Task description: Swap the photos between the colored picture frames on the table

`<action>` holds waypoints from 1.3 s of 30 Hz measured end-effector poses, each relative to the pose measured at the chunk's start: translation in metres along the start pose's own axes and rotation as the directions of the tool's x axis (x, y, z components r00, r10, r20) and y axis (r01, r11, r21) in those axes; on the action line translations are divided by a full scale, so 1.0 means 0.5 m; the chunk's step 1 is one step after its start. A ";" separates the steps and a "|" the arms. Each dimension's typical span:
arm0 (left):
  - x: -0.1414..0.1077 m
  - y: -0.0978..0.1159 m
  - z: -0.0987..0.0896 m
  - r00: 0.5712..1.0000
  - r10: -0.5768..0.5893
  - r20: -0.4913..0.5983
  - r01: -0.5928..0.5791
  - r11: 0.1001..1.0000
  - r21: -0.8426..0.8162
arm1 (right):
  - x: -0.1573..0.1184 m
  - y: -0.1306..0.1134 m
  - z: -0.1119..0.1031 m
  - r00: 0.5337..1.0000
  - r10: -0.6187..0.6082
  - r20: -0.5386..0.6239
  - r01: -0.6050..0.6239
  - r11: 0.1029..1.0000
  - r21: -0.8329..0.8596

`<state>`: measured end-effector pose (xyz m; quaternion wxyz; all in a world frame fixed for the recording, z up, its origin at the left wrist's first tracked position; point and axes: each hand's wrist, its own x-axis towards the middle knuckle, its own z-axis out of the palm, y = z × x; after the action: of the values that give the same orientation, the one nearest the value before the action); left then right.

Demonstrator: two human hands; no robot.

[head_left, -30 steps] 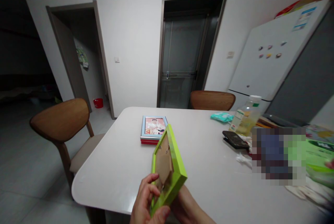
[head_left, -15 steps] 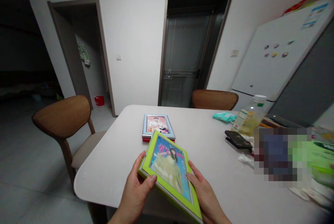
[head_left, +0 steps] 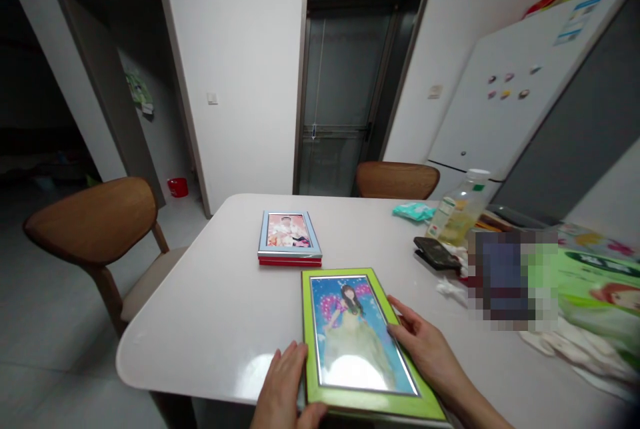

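Evidently, the left hand (head_left: 283, 389) at eight o'clock and right hand (head_left: 425, 345) at three clasp the lime-green rectangular picture frame (head_left: 356, 342) over the white table (head_left: 220, 329), a light-blue rectangular frame (head_left: 289, 233) at its eleven.

Left of the green frame (head_left: 357, 335), outside the left hand (head_left: 284, 385) set against that side, a wide lane across the table (head_left: 200, 322) is left free. Beyond the green frame and slightly leftward, low passage is blocked by a blue frame (head_left: 290, 232) stacked on a red piece (head_left: 290, 261). Right of the green frame, past the right hand (head_left: 425, 345), a narrower strip is offered before the way is barred by a dark case (head_left: 437, 254), a bottle (head_left: 456, 215) and a green package (head_left: 595, 282).
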<state>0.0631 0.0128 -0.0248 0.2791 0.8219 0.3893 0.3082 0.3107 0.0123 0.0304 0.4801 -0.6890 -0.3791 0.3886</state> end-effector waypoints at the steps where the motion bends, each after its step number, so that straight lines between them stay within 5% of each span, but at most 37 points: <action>1: 0.005 0.004 0.011 0.999 0.042 0.013 -0.042 0.999 0.004 | 0.006 0.006 -0.015 1.000 -0.004 -0.021 0.004 0.999 -0.038; 8: 0.120 0.095 0.067 0.990 -0.045 0.130 0.038 0.998 0.060 | 0.109 0.049 -0.118 0.978 -0.120 -0.171 0.044 0.918 -0.394; 14: 0.179 0.098 0.089 0.992 -0.099 0.077 0.105 0.991 -0.088 | 0.194 0.046 -0.145 0.958 -0.273 -0.085 0.105 0.613 -0.783; 16: 0.183 0.073 0.071 0.983 -0.185 -0.007 0.175 0.942 -0.286 | 0.196 0.023 -0.112 0.912 -0.410 -0.020 0.208 0.503 -0.839; 19: 0.203 0.021 0.027 0.920 -0.372 -0.121 0.265 0.820 -0.508 | 0.191 -0.030 -0.008 0.787 -0.603 0.129 0.437 0.399 -0.806; 23: 0.245 -0.046 -0.030 0.834 -0.528 -0.164 0.330 0.713 -0.618 | 0.201 -0.099 0.169 0.691 -0.648 0.321 0.628 0.319 -0.710; 26: 0.251 -0.075 -0.059 0.770 -0.620 -0.148 0.343 0.599 -0.724 | 0.217 -0.128 0.259 0.653 -0.657 0.377 0.677 0.283 -0.680; 30: 0.229 -0.082 -0.078 0.720 -0.688 -0.088 0.306 0.429 -0.850 | 0.202 -0.135 0.296 0.626 -0.648 0.435 0.715 0.254 -0.651; 34: 0.214 -0.060 -0.085 0.740 -0.664 -0.108 0.165 0.334 -0.928 | 0.127 -0.118 0.283 0.586 -0.662 0.468 0.766 0.265 -0.585; 37: 0.203 -0.021 -0.091 0.768 -0.612 -0.188 0.027 0.325 -0.945 | 0.062 -0.106 0.261 0.571 -0.691 0.443 0.818 0.435 -0.377; 39: 0.186 0.012 -0.097 0.773 -0.575 -0.267 -0.021 0.398 -0.917 | 0.029 -0.107 0.245 0.637 -0.666 0.388 0.761 0.622 -0.181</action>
<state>0.0781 0.0956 0.0380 0.5888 0.3436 0.3705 0.6309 0.1985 0.0837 0.0501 0.4141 -0.4849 -0.7470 0.1882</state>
